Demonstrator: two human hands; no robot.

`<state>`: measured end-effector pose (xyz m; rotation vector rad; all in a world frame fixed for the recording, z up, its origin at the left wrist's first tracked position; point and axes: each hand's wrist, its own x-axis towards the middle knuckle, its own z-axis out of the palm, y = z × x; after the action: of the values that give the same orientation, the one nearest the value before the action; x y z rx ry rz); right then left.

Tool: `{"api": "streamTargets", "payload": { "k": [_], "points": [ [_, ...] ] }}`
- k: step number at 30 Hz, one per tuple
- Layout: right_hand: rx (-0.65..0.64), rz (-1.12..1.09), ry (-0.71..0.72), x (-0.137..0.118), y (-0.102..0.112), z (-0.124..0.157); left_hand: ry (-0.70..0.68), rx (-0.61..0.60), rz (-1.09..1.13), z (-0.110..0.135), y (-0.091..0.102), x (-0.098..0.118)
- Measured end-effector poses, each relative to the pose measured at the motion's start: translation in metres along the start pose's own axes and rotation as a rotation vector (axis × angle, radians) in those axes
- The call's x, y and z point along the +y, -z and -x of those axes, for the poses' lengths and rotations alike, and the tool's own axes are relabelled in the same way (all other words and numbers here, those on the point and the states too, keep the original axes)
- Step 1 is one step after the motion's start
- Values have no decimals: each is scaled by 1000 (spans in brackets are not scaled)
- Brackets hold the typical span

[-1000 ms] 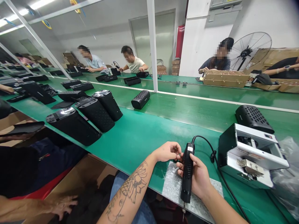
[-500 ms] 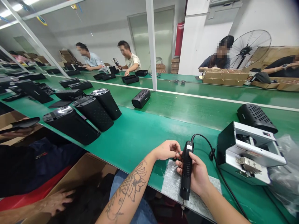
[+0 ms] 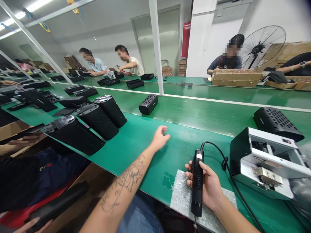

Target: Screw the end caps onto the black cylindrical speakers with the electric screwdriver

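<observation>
My left hand [image 3: 159,139] lies open on the green workbench [image 3: 131,149], touching nothing else and holding nothing. The nearest things to it are black rectangular speakers, such as the one with a glossy top [image 3: 96,124]. My right hand [image 3: 206,184] grips a black corded electric screwdriver [image 3: 197,181], tip pointing down past the bench edge. Beneath that hand lies a sheet of silver bubble wrap [image 3: 188,197]. The screwdriver's black cable [image 3: 233,179] curves off to the right.
A white and black bench machine [image 3: 264,161] stands right of my right hand, with a speaker [image 3: 277,124] behind it. A co-worker's hand [image 3: 25,139] holds a black panel at left. Another hand [image 3: 34,225] rests on a black bar [image 3: 57,202] below the bench edge.
My left hand has left the screwdriver and moved forward and left across the bench, fingers opening. My right hand still grips the screwdriver.
</observation>
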<state>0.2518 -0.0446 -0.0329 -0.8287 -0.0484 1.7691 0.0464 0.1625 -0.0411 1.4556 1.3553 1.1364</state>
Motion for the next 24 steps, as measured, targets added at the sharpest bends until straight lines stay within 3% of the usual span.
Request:
{"api": "streamTargets", "payload": {
  "k": [4, 8, 13, 16, 20, 24],
  "points": [
    [28, 8, -23, 2, -2, 0, 38, 428, -161, -75, 52, -9],
    [48, 3, -48, 1, -2, 1, 35, 627, -274, -136, 80, -13],
    [31, -32, -99, 5, 4, -1, 122, 644, -312, -200, 84, -23],
    [-6, -51, -99, 9, 11, -4, 126, 616, -305, -224, 80, -31],
    [-40, -57, -94, 11, 17, -4, 106, 641, -283, -234, 74, -31],
    [-57, -43, -86, 6, 11, -3, 81, 653, -250, -219, 69, -14]
  ]
}}
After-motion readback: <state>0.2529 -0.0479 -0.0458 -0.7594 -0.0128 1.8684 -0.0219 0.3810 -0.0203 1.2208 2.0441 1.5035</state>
